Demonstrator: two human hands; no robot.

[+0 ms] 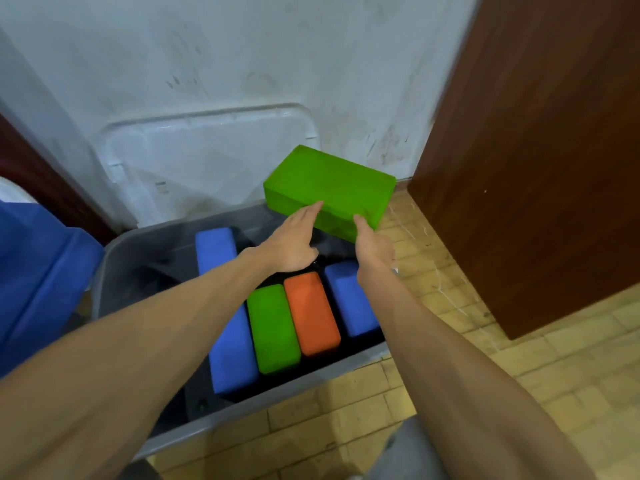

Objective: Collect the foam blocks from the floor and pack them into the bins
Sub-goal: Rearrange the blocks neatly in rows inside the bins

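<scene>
Against scuffed plaster [242,64], left hand [291,244] and right hand [374,249], fingers straight, touch a rectangular green foam block [332,181].

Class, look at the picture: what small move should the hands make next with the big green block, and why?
Probably ease the green block into the bin: left hand and right hand touch it at the far corner, and room shows beyond the standing blocks.

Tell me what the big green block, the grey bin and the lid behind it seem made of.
The big green block: likely foam, matte, faintly grainy faces, softened edges. The grey bin: seemingly plastic, smooth and semi-translucent, its contents showing dimly through the wall. The lid: probably frosted plastic, glossy, with moulded ridges.
</scene>
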